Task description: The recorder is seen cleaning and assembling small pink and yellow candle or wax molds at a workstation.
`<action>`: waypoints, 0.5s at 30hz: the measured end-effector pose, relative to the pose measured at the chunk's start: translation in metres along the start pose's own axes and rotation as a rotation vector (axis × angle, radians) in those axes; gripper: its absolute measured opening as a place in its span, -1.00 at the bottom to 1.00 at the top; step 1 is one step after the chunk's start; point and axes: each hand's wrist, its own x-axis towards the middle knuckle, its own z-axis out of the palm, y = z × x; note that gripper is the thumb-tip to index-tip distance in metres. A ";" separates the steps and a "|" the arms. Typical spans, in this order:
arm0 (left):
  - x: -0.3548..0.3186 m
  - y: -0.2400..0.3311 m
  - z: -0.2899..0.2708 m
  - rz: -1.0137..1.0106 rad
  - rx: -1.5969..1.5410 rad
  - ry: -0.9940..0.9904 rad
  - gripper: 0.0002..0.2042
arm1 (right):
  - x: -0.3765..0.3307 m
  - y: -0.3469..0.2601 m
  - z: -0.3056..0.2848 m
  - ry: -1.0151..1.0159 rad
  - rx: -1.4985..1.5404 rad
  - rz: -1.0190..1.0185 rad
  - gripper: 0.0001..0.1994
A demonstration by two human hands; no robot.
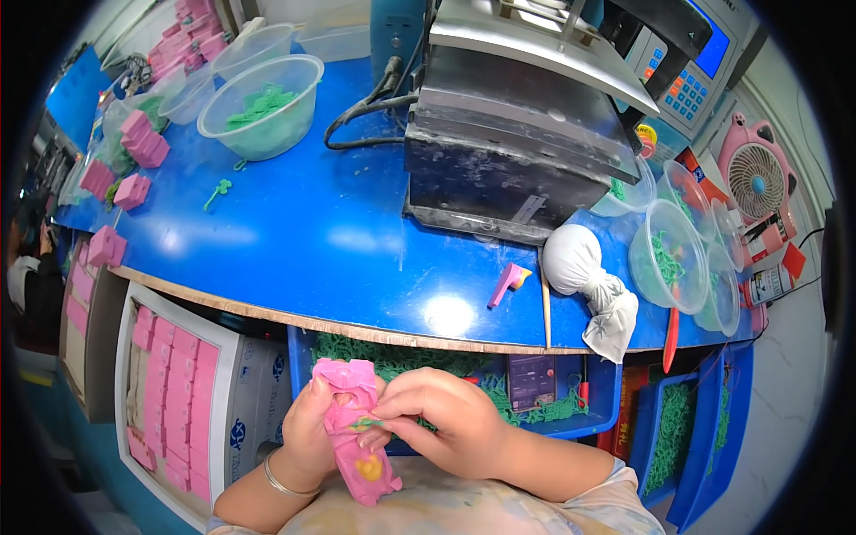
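Down at six o'clock, below the desk [294, 241] edge, the left hand [308, 428] is clamped around a pink figure [357, 437] while the right hand [446, 423] pinches a small green piece [367, 423] against its middle. I'd keep the figure steady and press straight in. A bin of green pieces [535, 410] crowds four o'clock; the lap offers little room.
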 end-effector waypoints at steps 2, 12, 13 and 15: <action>0.003 0.003 0.004 0.009 0.066 0.001 -0.40 | 0.002 -0.001 -0.004 -0.046 0.174 0.056 -0.86; 0.004 0.010 -0.001 -0.094 0.001 -0.056 -0.25 | -0.029 0.023 0.025 0.028 1.381 0.954 -0.89; 0.002 0.009 -0.003 -0.094 0.002 -0.057 -0.25 | -0.030 0.021 0.026 0.028 1.381 0.952 -0.89; 0.002 0.012 0.002 -0.011 0.163 0.035 -0.32 | -0.023 0.007 0.025 0.194 0.858 0.748 -0.92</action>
